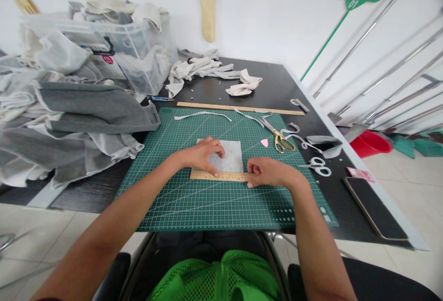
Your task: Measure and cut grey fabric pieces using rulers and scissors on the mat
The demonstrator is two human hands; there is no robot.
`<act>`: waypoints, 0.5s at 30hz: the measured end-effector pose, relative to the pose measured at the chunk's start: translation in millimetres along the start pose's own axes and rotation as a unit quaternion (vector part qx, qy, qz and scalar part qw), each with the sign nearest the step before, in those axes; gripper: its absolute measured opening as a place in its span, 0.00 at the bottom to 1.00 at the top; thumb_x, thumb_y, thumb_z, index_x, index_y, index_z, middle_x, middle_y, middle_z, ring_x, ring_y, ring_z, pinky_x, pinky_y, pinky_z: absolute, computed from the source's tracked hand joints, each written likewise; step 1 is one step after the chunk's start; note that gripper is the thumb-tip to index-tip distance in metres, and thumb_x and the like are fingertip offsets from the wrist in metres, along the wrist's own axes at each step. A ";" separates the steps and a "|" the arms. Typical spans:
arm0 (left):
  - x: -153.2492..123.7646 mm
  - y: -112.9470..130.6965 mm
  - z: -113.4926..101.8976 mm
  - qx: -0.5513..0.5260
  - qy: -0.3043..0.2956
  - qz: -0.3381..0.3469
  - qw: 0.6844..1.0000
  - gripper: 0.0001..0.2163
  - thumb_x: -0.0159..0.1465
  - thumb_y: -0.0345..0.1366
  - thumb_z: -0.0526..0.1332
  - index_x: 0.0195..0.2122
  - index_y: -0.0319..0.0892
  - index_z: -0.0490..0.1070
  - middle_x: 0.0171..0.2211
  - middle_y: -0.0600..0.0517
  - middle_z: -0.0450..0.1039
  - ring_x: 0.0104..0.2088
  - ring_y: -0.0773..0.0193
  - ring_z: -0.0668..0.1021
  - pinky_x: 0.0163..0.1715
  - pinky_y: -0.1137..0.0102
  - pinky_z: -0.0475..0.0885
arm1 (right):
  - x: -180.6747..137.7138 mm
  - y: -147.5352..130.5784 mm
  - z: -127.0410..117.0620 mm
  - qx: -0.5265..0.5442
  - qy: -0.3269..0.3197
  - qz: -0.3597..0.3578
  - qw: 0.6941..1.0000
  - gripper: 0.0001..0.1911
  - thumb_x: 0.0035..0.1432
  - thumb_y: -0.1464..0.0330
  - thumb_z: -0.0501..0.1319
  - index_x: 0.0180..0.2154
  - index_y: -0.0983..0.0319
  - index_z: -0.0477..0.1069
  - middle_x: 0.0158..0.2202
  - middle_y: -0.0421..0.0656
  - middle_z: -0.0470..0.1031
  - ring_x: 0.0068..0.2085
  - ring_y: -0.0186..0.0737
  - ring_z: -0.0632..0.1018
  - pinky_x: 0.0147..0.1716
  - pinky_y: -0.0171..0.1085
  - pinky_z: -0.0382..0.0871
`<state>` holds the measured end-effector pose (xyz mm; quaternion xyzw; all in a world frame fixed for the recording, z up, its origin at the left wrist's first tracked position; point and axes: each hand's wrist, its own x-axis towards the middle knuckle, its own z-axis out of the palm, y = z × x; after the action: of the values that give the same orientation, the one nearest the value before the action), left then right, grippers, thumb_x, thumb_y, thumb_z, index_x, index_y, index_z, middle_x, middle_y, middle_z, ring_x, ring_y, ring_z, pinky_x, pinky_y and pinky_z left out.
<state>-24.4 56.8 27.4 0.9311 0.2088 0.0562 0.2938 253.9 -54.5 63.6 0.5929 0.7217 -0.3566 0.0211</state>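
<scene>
A grey rectangle of fabric (232, 153) lies flat on the green cutting mat (214, 209). Along its near edge runs a short wooden ruler (230, 177). My left hand (205, 154) rests on the fabric's left part, fingers bent and apart from the thumb, whose tip touches the ruler. At the ruler's right end, my right hand (265, 172) grips it between thumb and curled fingers. Gold-handled scissors (278, 138) and a pink piece of tailor's chalk (264, 143) lie beyond my right hand. White-handled scissors (317, 166) are to its right.
A long wooden ruler (238, 108) spans the mat's far edge. Grey cloth (93, 107) is heaped at left before a clear plastic bin (138, 47). Fabric scraps (197, 68) lie at the back. A phone (374, 206) sits by the right table edge, near a red bucket (372, 143).
</scene>
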 end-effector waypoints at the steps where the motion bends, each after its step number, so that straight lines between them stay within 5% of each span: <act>1: 0.4 -0.4 0.0 -0.008 0.007 0.005 1.000 0.25 0.51 0.54 0.72 0.48 0.50 0.73 0.48 0.51 0.70 0.51 0.52 0.67 0.53 0.59 0.61 | -0.3 -0.9 0.4 -0.006 0.005 0.000 1.000 0.16 0.45 0.62 0.73 0.32 0.58 0.70 0.30 0.38 0.72 0.29 0.37 0.70 0.27 0.35 0.56; 4: 3.5 -3.9 1.2 -0.056 0.054 0.011 0.997 0.18 0.58 0.52 0.69 0.44 0.48 0.75 0.44 0.51 0.73 0.49 0.55 0.71 0.53 0.60 0.63 | 0.3 -0.6 3.0 -0.016 0.018 -0.003 1.000 0.15 0.45 0.63 0.73 0.30 0.58 0.69 0.29 0.37 0.72 0.29 0.37 0.70 0.27 0.36 0.54; 9: 8.3 -19.6 7.2 0.009 0.253 -0.097 0.962 0.14 0.64 0.46 0.63 0.47 0.46 0.75 0.47 0.49 0.72 0.50 0.54 0.71 0.54 0.58 0.64 | 4.3 4.6 6.6 -0.010 0.056 -0.024 0.998 0.12 0.49 0.63 0.71 0.30 0.58 0.69 0.28 0.37 0.71 0.29 0.36 0.69 0.27 0.36 0.53; 15: 5.2 -34.5 9.3 0.113 0.256 -0.181 0.943 0.14 0.63 0.47 0.64 0.47 0.46 0.75 0.45 0.48 0.70 0.49 0.51 0.69 0.52 0.57 0.64 | 11.0 14.8 8.1 -0.006 0.158 -0.004 0.987 0.09 0.55 0.64 0.66 0.29 0.59 0.68 0.29 0.39 0.72 0.30 0.37 0.70 0.27 0.36 0.55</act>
<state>-29.8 79.7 0.0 0.8587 0.4473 0.2143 0.1289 260.3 -49.0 45.4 0.6392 0.7201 -0.2540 -0.0912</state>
